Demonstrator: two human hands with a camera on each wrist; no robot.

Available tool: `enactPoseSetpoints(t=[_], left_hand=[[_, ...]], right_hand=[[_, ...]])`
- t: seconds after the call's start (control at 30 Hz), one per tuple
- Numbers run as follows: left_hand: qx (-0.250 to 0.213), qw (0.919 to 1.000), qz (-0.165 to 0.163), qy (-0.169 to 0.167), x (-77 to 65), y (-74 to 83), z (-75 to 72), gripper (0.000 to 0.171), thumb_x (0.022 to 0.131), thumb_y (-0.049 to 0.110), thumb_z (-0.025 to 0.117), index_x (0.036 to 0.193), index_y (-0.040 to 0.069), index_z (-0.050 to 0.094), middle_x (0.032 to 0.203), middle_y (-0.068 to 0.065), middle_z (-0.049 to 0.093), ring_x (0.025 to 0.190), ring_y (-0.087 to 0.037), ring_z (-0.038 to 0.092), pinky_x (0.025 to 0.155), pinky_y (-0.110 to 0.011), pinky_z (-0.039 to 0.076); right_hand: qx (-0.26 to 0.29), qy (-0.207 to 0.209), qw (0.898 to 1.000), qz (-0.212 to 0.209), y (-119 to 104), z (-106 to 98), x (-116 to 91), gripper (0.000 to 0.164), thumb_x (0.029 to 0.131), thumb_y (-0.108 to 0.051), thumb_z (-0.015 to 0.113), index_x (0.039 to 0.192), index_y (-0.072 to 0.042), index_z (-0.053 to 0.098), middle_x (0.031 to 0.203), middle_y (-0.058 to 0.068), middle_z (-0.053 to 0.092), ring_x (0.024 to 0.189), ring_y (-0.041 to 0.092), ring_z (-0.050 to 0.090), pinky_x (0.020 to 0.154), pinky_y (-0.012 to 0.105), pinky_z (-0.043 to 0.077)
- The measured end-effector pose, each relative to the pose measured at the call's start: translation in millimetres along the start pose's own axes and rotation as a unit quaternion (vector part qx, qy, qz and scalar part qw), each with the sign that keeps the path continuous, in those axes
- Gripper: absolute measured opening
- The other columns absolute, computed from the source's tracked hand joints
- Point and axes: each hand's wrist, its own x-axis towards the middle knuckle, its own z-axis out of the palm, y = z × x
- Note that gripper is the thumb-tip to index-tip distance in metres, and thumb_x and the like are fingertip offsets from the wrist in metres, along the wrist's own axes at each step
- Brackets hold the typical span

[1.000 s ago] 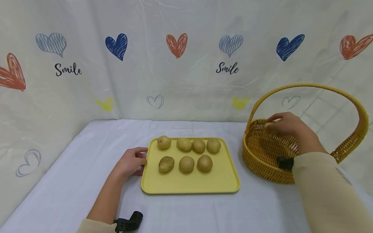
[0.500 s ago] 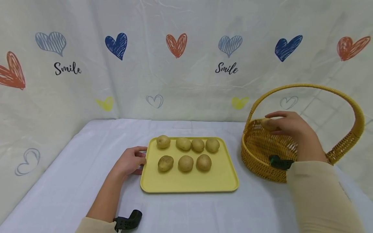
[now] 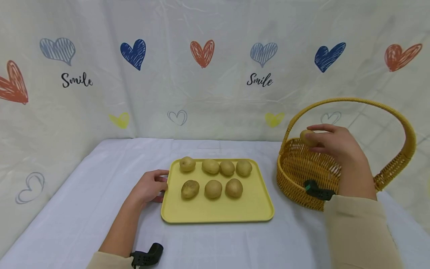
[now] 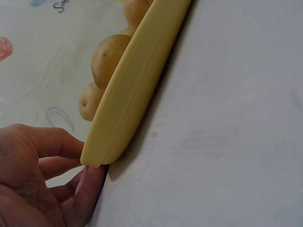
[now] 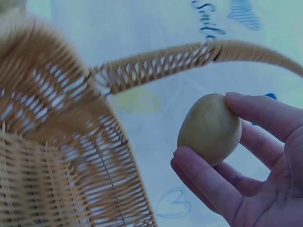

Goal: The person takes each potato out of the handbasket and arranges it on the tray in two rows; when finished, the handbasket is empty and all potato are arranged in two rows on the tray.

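Note:
My right hand pinches a potato between thumb and fingertips, above the far left rim of a wicker basket. In the right wrist view the potato is smooth and pale, beside the basket's woven wall. My left hand holds the left edge of a yellow tray. The left wrist view has the tray's corner between a digit above and another low by the table. Several potatoes lie on the tray in two rows.
The basket's tall arched handle rises over my right hand and forearm. A white cloth covers the table. Behind stands a white backdrop printed with hearts. Black wrist devices are strapped to both wrists.
My right hand has risen from inside the basket toward its far left rim, with the potato in its fingers. My left hand and the tray stay put.

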Motion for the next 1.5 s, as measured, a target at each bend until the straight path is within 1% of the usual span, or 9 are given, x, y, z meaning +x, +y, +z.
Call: enactPoseSetpoints(t=[0.13, 0.37, 0.47, 0.63, 0.87, 0.93, 1.13, 1.3, 1.5], left_hand=[[0.001, 1.0, 0.002, -0.001, -0.4, 0.5, 0.0, 0.063, 0.091, -0.001, 0.059, 0.153, 0.006, 0.047, 0.126, -0.016, 0.055, 0.096, -0.022, 0.061, 0.069, -0.035, 0.062], [0.001, 1.0, 0.005, -0.001, -1.2, 2.5, -0.2, 0.063, 0.091, -0.001, 0.059, 0.153, 0.004, 0.047, 0.127, -0.017, 0.055, 0.098, -0.023, 0.061, 0.069, -0.035, 0.062], [0.002, 1.0, 0.003, -0.001, -1.2, 1.5, -0.3, 0.063, 0.091, -0.002, 0.059, 0.153, 0.004, 0.047, 0.126, -0.017, 0.055, 0.098, -0.023, 0.061, 0.07, -0.036, 0.062], [0.001, 1.0, 0.004, -0.002, 0.1, -0.4, -0.1, 0.064, 0.091, -0.002, 0.059, 0.153, 0.004, 0.047, 0.126, -0.017, 0.055, 0.097, -0.023, 0.062, 0.07, -0.036, 0.063], [0.003, 1.0, 0.003, 0.001, -0.6, -1.1, -0.7, 0.064, 0.091, -0.001, 0.059, 0.153, 0.005, 0.047, 0.126, -0.017, 0.055, 0.097, -0.023, 0.062, 0.069, -0.036, 0.063], [0.003, 1.0, 0.002, 0.0, -0.8, -1.2, -0.7, 0.064, 0.091, -0.001, 0.059, 0.153, 0.005, 0.047, 0.127, -0.017, 0.055, 0.097, -0.023, 0.062, 0.07, -0.036, 0.063], [0.001, 1.0, -0.001, 0.002, -1.4, -0.6, -0.3, 0.064, 0.091, -0.001, 0.059, 0.153, 0.005, 0.047, 0.126, -0.017, 0.055, 0.097, -0.023, 0.061, 0.07, -0.036, 0.062], [0.005, 1.0, -0.001, 0.001, -1.4, 0.1, 0.0, 0.063, 0.091, -0.001, 0.059, 0.153, 0.006, 0.047, 0.126, -0.017, 0.055, 0.096, -0.023, 0.061, 0.069, -0.035, 0.062], [0.005, 1.0, 0.001, 0.0, -1.1, 0.0, 0.6, 0.063, 0.091, -0.001, 0.059, 0.153, 0.005, 0.047, 0.126, -0.017, 0.055, 0.096, -0.023, 0.061, 0.069, -0.035, 0.062]], right_hand=[[0.016, 0.005, 1.0, 0.009, -2, 5, -8, 0.082, 0.091, -0.061, 0.069, 0.157, -0.019, 0.043, 0.107, -0.019, 0.064, 0.093, -0.001, 0.071, 0.082, 0.021, 0.058], [0.041, 0.005, 0.999, -0.015, -3, 13, -20, 0.079, 0.093, -0.06, 0.067, 0.157, -0.02, 0.043, 0.113, -0.017, 0.062, 0.094, -0.002, 0.071, 0.081, 0.015, 0.056], [0.039, 0.006, 0.999, -0.019, -4, 14, -28, 0.08, 0.091, -0.062, 0.067, 0.157, -0.023, 0.043, 0.109, -0.023, 0.063, 0.097, -0.002, 0.071, 0.081, 0.014, 0.055], [0.052, 0.008, 0.998, -0.029, -5, 19, -40, 0.08, 0.088, -0.062, 0.069, 0.155, -0.024, 0.044, 0.113, -0.025, 0.063, 0.099, 0.0, 0.072, 0.084, 0.015, 0.055], [0.055, -0.007, 0.994, -0.094, 1, 26, -50, 0.061, 0.096, -0.042, 0.071, 0.149, -0.02, 0.051, 0.125, -0.013, 0.06, 0.1, 0.003, 0.073, 0.085, 0.014, 0.055], [0.056, -0.012, 0.992, -0.111, 3, 27, -52, 0.057, 0.097, -0.039, 0.071, 0.148, -0.019, 0.052, 0.124, -0.011, 0.06, 0.1, 0.006, 0.073, 0.085, 0.013, 0.055], [0.098, -0.04, 0.981, -0.159, 4, 33, -53, 0.046, 0.099, -0.023, 0.071, 0.141, -0.012, 0.057, 0.12, -0.005, 0.067, 0.098, 0.014, 0.074, 0.085, 0.02, 0.059], [0.044, -0.061, 0.978, -0.193, -1, 41, -56, 0.042, 0.099, -0.024, 0.07, 0.139, -0.013, 0.06, 0.118, -0.008, 0.071, 0.1, 0.015, 0.074, 0.087, 0.021, 0.058], [-0.016, -0.088, 0.974, -0.207, -10, 56, -56, 0.041, 0.096, -0.031, 0.074, 0.134, -0.017, 0.066, 0.127, -0.002, 0.067, 0.107, 0.012, 0.069, 0.09, 0.022, 0.056]])
